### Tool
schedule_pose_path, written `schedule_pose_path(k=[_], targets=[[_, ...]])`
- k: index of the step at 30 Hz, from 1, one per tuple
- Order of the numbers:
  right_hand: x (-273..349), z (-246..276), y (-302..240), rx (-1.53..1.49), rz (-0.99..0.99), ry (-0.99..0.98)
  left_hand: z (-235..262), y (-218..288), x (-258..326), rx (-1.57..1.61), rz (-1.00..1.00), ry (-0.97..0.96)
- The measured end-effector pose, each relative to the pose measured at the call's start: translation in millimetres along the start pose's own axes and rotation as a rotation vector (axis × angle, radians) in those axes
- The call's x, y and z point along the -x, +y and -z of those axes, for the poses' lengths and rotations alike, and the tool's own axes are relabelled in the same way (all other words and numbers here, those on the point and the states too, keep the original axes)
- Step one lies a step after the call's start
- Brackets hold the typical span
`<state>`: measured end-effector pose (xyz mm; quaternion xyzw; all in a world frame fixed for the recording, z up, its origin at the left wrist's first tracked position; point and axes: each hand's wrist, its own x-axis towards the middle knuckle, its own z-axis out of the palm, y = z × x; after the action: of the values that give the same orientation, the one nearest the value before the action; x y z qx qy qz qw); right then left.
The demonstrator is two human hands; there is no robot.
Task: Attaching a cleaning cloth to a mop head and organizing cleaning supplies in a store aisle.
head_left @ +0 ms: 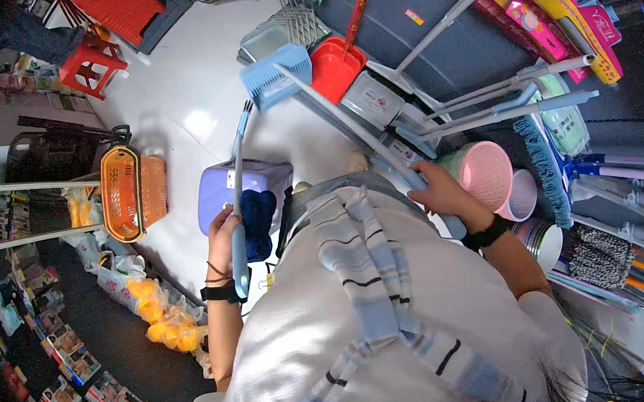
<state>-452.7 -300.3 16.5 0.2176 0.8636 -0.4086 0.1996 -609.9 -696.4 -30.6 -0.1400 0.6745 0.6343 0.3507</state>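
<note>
Firstly, recorded left hand (222, 232) wrapped round the handle of a slim blue-and-grey tool (237, 187), upheld in front of a purple bin (211, 202). Could not identify the tool's head, seen edge-on as a narrow, dark-tipped strip. Recorded right hand (440, 191) clenched round a grey pole (348, 122), slanting away to a pale blue dustpan (269, 84) with a toothed edge, near a red dustpan (331, 73). Could not tell whether resting on the white floor (188, 73) or raised above it. Noted right fingertips partly hidden by the pole. Could not determine the kind of dark blue fluffy item (264, 235) beside the purple bin. Found shelf goods (69, 353) at lower left, bent and cut off by the black rim.
</note>
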Motion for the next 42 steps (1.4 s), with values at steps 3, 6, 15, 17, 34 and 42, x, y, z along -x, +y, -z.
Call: schedule_pose_path(k=[3, 6, 15, 17, 34, 42], targets=[[-5, -20, 1, -0.016, 0.089, 0.028, 3, -6, 1, 0.039, 0.023, -0.002], [-11, 2, -13, 0.013, 0.087, 0.004, 3, 0, 9, 0.057, 0.031, 0.007], [-24, -30, 2, -0.043, 0.127, 0.072, -11, 21, 36, 0.119, 0.04, -0.033], [-26, -31, 3, -0.047, 0.134, 0.096, 1, 9, 35, 0.121, 0.042, -0.049], [-34, -30, 7, -0.058, 0.053, 0.042, -5, 45, 62, 0.584, 0.136, -0.048], [-36, -31, 12, -0.113, 0.034, 0.088, -16, 40, 49, 0.482, 0.22, -0.101]])
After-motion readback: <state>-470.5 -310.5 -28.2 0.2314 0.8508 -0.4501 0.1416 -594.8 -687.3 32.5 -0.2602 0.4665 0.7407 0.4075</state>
